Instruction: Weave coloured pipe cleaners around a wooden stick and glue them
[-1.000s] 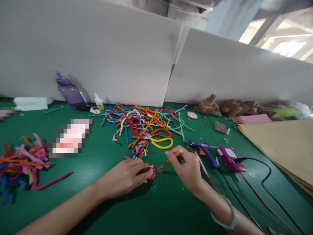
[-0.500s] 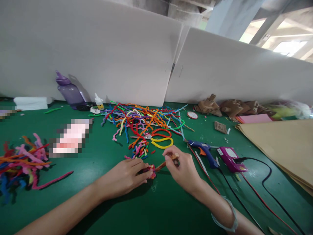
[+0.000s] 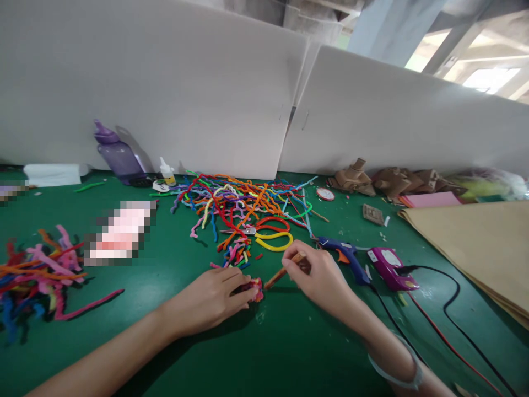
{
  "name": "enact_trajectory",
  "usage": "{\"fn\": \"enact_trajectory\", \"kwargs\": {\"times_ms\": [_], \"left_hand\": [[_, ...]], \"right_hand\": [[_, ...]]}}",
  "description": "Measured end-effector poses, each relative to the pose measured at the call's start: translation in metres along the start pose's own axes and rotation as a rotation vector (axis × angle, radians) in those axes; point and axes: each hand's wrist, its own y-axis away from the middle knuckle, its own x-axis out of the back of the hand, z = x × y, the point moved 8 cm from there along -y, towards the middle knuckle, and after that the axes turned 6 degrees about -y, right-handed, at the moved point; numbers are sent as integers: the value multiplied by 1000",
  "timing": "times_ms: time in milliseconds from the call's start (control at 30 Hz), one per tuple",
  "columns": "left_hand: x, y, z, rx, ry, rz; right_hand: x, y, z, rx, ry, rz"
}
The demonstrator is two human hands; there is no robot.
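Observation:
Low on the green table, my left hand (image 3: pixel 215 298) is closed round a small pink and red fuzzy piece (image 3: pixel 257 290), mostly hidden by the fingers. My right hand (image 3: pixel 318 275) pinches a brown wooden stick (image 3: pixel 283 273), whose lower tip points down-left, close beside the fuzzy piece; whether they touch I cannot tell. Just beyond the left hand lie short cut bits of pipe cleaner (image 3: pixel 238 253). Scissors (image 3: pixel 273 234) with one red and one yellow handle loop lie above them, in front of a tangle of long coloured pipe cleaners (image 3: pixel 243 198).
A blue glue gun (image 3: pixel 345 256) and a purple box with a cord (image 3: pixel 392 269) lie right of my hand. Brown paper (image 3: pixel 475 242) covers the far right. More pipe cleaners (image 3: pixel 41 275) are at left. A purple bottle (image 3: pixel 119 157) and small glue bottle (image 3: pixel 167 172) stand behind.
My right hand has shifted a little to the right with the stick, which shows more of its length now. My left hand stays in place.

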Motion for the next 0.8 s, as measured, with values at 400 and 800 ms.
{"fn": "enact_trajectory", "kwargs": {"times_ms": [400, 800], "left_hand": [[-13, 2, -1, -2, -28, -156], [-11, 2, 0, 4, -42, -143]], "right_hand": [[-6, -2, 10, -110, -124, -32], [-4, -4, 8, -37, -61, -100]]}}
